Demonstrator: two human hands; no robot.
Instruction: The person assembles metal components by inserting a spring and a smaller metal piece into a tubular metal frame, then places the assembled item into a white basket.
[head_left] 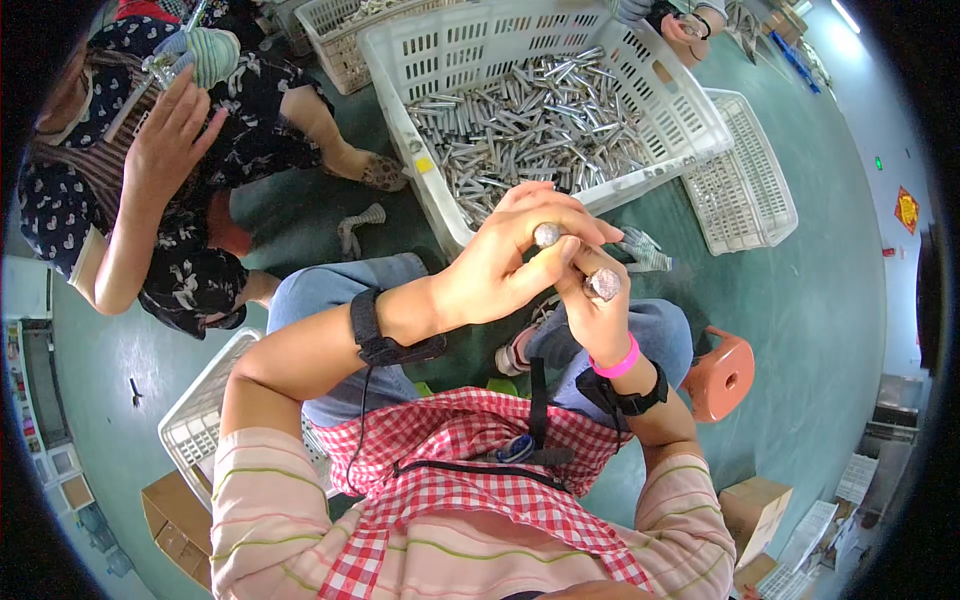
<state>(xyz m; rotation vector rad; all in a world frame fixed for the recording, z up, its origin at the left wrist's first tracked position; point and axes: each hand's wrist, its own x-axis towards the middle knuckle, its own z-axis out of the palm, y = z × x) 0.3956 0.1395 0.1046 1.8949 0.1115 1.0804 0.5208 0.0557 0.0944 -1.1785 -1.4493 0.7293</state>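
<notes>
My left hand and my right hand are held close together in front of me, near the front edge of a large white crate. The left fingers curl round a metal piece whose rounded silvery end shows. Another metal piece, with a broader round end, is gripped in my right hand. Fingers hide the rest of both pieces. Inside the crate lies a heap of short, narrow silver metal pieces.
A person at the left handles metal parts with one gloved hand; another person's hand shows at the far right of the crate. A smaller white basket, a work glove and an orange stool are to the right.
</notes>
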